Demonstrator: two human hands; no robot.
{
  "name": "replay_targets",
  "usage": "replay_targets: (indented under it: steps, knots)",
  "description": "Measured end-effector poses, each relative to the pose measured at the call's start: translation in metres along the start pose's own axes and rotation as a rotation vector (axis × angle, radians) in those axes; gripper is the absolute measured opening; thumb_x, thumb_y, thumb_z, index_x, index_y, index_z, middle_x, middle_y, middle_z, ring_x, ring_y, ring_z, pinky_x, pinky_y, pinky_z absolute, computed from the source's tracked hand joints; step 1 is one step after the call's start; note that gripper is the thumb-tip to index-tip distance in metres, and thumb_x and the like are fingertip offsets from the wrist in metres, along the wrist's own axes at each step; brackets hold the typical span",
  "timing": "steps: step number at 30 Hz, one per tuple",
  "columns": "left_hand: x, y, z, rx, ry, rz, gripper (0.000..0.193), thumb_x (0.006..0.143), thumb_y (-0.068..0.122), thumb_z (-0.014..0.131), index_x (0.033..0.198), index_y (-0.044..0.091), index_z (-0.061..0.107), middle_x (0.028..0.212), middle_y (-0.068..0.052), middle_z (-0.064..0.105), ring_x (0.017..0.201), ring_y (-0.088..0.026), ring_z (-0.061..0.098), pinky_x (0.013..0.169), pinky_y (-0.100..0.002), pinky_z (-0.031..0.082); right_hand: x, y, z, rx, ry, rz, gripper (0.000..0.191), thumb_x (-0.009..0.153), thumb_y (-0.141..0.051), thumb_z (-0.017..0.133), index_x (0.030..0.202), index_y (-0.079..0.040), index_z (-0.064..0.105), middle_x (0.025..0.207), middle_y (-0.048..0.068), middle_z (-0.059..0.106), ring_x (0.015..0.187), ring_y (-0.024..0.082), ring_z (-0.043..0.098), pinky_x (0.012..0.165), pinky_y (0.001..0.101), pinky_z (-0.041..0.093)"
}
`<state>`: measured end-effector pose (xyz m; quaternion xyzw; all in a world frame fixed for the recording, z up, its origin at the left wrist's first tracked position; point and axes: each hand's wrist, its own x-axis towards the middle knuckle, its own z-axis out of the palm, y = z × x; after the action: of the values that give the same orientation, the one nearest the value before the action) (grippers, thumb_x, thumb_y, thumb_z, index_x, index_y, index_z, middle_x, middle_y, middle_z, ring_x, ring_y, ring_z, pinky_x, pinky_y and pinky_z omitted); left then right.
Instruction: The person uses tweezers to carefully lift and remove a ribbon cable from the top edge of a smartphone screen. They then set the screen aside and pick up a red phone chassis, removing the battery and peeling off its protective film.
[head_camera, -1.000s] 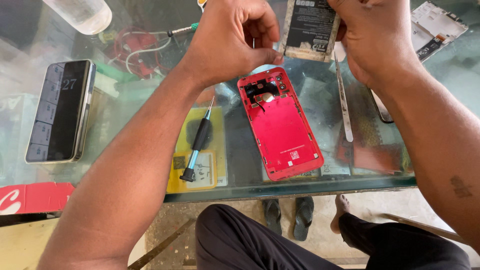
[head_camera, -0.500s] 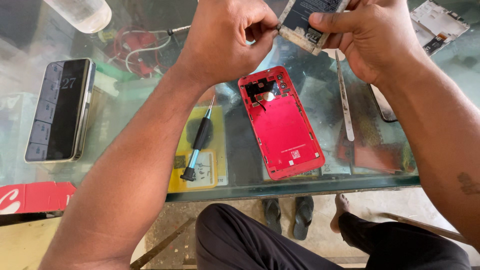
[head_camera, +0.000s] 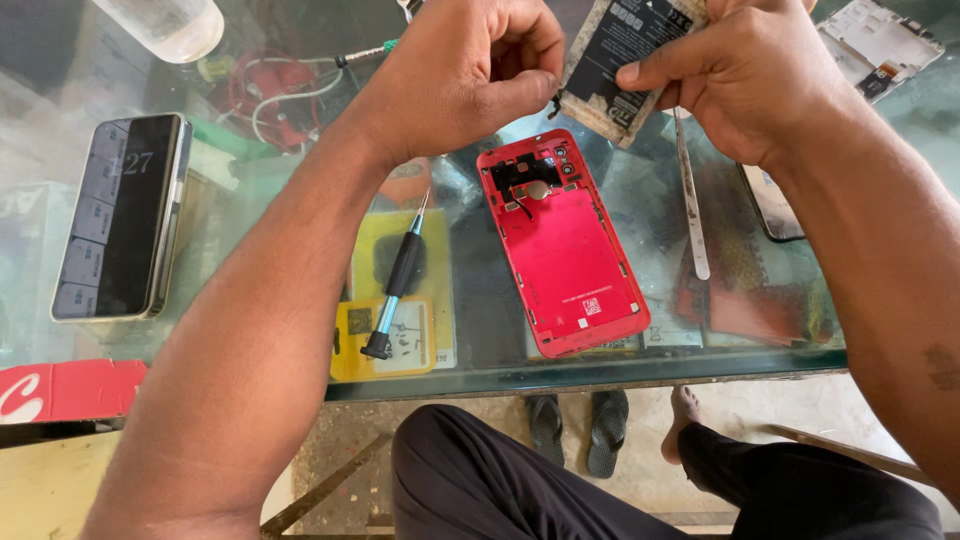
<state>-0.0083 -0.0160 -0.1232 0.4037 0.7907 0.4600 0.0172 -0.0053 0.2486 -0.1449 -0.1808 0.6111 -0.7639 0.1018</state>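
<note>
Head camera is showing me holding a flat black phone battery above the glass table, my right hand pinching its edge between thumb and forefinger while my left hand is curling its fingers at the battery's corner, seemingly picking at something there. Judging by that, I am working residue or tape off the battery; going further calls for a firm, careful pinch without bending it. Below, the red phone back shell is lying open-side up, holding only small fitted parts; a screwdriver, tweezers and a dark phone are resting nearby.
</note>
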Motion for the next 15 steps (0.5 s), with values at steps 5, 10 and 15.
replay_targets:
  steps: [5,10,15]
  knots:
    - [0.002,-0.003,0.001,-0.06,-0.076,0.02,0.004,0.096,0.004,0.071,0.094,0.002,0.068,0.079,0.004,0.064,0.071,-0.003,0.057,0.064,-0.022,0.049,0.003,0.002,0.003,0.023,-0.022,-0.024,0.022,0.091,0.016,0.069,0.109,0.004,0.066,0.11,0.014,0.07,0.101,0.03,0.074,0.089,0.0444,0.064]
    - [0.003,-0.007,0.007,0.036,-0.122,0.005,0.006,0.091,0.007,0.074,0.088,0.004,0.07,0.074,0.004,0.066,0.063,-0.003,0.057,0.058,-0.022,0.047,0.005,0.001,0.004,-0.017,-0.024,0.034,0.025,0.08,0.017,0.067,0.102,0.006,0.065,0.099,0.01,0.065,0.091,0.024,0.069,0.082,0.0382,0.062]
    - [0.002,0.013,-0.008,-0.056,0.027,-0.081,0.008,0.094,0.008,0.072,0.09,0.003,0.067,0.077,0.001,0.061,0.067,-0.005,0.052,0.063,-0.023,0.045,0.001,0.0,0.006,-0.049,-0.11,0.177,0.04,0.07,0.015,0.064,0.109,0.01,0.068,0.098,0.015,0.068,0.085,0.023,0.069,0.074,0.0355,0.059]
